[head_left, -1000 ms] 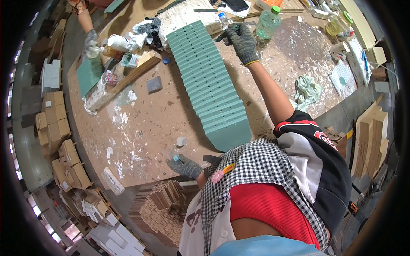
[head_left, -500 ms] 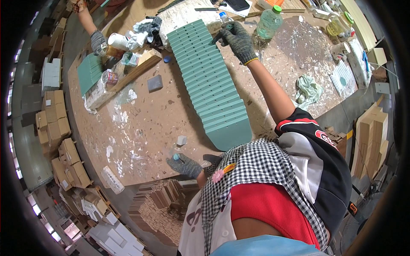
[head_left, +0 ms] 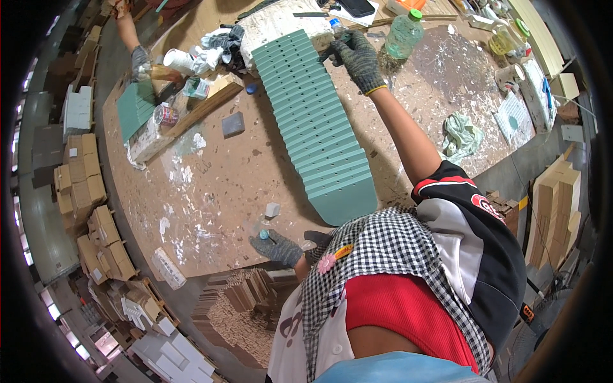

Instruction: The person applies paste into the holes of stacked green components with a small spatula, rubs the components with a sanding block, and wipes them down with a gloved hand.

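Observation:
A long stack of overlapping green slats, each with small dark holes, slants across the worktable from far to near. My right hand, in a dark grey knitted glove with a yellow cuff, is at the far right edge of the slats. Its fingers are bent together; whatever they pinch is hidden. Low on the left, by the table's near edge, my left hand in a grey glove holds a small teal lump at its fingertips. A small whitish block lies just beyond that hand.
A green-capped bottle stands right of my right hand. A grey square block and a blue cap lie left of the slats. Far left, a co-worker's gloved hand is above other green slats. A crumpled cloth lies right.
My right hand has shifted very slightly at the slats' edge. The co-worker's hand has moved a little upward and left. My left hand stays in place with the teal lump.

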Motion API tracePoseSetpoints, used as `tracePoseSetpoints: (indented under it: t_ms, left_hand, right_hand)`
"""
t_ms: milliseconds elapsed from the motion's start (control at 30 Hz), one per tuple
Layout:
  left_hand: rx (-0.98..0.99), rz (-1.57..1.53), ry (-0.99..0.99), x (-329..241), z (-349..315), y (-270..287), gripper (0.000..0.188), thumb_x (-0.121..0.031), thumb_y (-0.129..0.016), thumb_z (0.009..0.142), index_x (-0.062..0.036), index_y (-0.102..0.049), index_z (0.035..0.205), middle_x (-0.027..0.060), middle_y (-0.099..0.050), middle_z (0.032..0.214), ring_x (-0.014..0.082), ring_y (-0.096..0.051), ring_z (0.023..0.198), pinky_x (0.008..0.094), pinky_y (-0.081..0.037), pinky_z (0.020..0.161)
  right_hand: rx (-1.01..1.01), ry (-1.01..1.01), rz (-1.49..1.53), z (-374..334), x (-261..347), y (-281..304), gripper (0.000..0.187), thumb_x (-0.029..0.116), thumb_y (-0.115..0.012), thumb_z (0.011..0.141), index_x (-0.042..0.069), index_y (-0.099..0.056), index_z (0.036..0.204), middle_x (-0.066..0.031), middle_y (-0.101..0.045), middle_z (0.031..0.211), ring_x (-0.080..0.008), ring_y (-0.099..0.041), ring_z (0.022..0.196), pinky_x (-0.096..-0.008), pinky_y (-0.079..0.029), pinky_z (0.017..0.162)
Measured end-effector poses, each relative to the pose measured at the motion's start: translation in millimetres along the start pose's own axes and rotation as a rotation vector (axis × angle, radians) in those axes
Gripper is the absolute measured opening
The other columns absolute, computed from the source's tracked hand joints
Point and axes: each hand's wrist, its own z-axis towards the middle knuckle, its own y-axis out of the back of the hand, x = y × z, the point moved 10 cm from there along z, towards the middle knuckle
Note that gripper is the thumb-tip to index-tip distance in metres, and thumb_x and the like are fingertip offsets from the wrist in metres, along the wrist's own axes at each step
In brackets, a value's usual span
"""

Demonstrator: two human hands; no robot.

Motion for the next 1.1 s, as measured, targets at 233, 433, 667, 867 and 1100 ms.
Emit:
tracePoseSetpoints:
  t_ms: [233,433,667,867,1100]
  left_hand:
    - [0.002,0.041,-0.036,7,-1,1,0.065,-0.031,-0.064,0.097,0.0064,-0.039,0.144,0.0263,-0.042,0.147,0.0400,-0.045,0.134,0.0481,-0.037,0.113]
    - [-0.002,-0.045,0.028,-9,-3,0,0.062,-0.025,-0.065,0.097,0.0063,-0.040,0.144,0.0256,-0.043,0.147,0.0389,-0.046,0.133,0.0471,-0.038,0.112]
    - [-0.028,0.095,-0.042,-13,-3,3,0.061,-0.028,-0.064,0.099,0.0071,-0.041,0.143,0.0264,-0.048,0.142,0.0379,-0.051,0.128,0.0438,-0.044,0.107]
    - [-0.041,0.091,-0.074,-13,-4,5,0.061,-0.028,-0.064,0.099,0.0070,-0.041,0.143,0.0262,-0.049,0.141,0.0375,-0.052,0.126,0.0430,-0.045,0.106]
    - [-0.015,0.029,-0.018,-11,-4,3,0.062,-0.024,-0.066,0.096,0.0057,-0.041,0.144,0.0257,-0.044,0.146,0.0386,-0.046,0.133,0.0468,-0.039,0.112]
  right_hand:
    - [0.014,-0.008,-0.063,-6,18,-2,0.021,0.021,-0.068,0.097,0.003,-0.063,0.106,-0.0094,-0.071,0.083,-0.0099,-0.065,0.066,-0.0268,-0.054,0.060]
    - [0.017,-0.031,-0.059,-3,7,0,0.020,0.021,-0.068,0.096,0.003,-0.062,0.102,-0.0083,-0.071,0.079,-0.0102,-0.064,0.065,-0.0264,-0.053,0.060]
    - [-0.005,-0.015,-0.001,1,4,4,0.021,0.020,-0.068,0.096,0.002,-0.062,0.104,-0.0091,-0.070,0.083,-0.0111,-0.064,0.067,-0.0266,-0.054,0.060]
    - [-0.010,-0.048,-0.074,-4,10,0,0.021,0.019,-0.069,0.095,0.001,-0.062,0.103,-0.0085,-0.071,0.082,-0.0105,-0.063,0.064,-0.0264,-0.053,0.058]
    - [0.036,0.069,0.006,-3,17,-6,0.017,0.014,-0.068,0.096,0.000,-0.061,0.103,-0.0088,-0.069,0.083,-0.0109,-0.064,0.065,-0.0264,-0.054,0.058]
